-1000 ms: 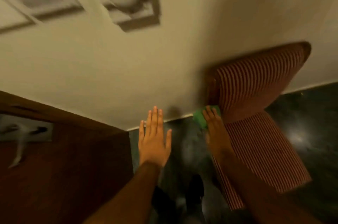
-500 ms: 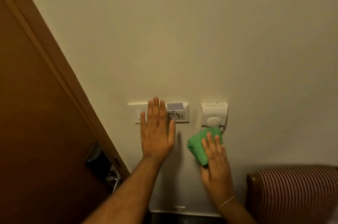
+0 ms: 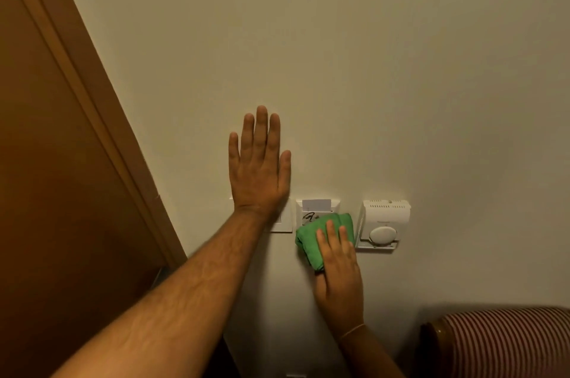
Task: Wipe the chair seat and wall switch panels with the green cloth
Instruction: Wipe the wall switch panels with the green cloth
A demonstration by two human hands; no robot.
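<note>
My right hand [image 3: 337, 266] presses the folded green cloth [image 3: 313, 237] flat against the lower part of a white wall switch panel [image 3: 317, 208] that has a card slot and a scribble on it. My left hand [image 3: 257, 163] lies flat on the cream wall with fingers apart, holding nothing, its wrist over another white switch plate [image 3: 282, 222]. Right of the cloth hangs a white thermostat [image 3: 382, 225] with a round dial. The top of the red-striped chair back [image 3: 505, 343] shows at the bottom right; the seat is out of view.
A brown wooden door and its frame [image 3: 77, 131] slant along the left side. The cream wall [image 3: 370, 69] fills the upper and right part of the view.
My right hand has slid the cloth left and up, from below the thermostat onto the card-slot panel. My left hand has risen from over the switch plates to the wall above them.
</note>
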